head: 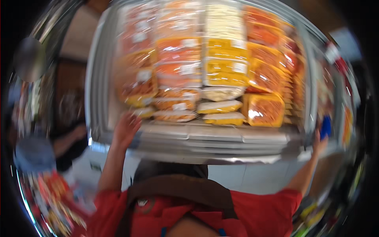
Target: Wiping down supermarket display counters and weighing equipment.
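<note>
A chest-style display case stretches in front of me, filled with rows of film-wrapped food trays. My left hand is over its near left corner, close to a small yellow-edged pack; the fingers are blurred, and whether they touch or grip anything does not show. At the right end of the case, my right hand is shut on a blue object, too blurred to name. Orange trays of what looks like meat lie between the hands, beside yellow packs and pale packs.
At the left, a person in a light blue cap reaches an arm towards the case's side. Colourful packaged goods stand at the lower left. Another case section adjoins on the right. Pale floor tiles show below the case.
</note>
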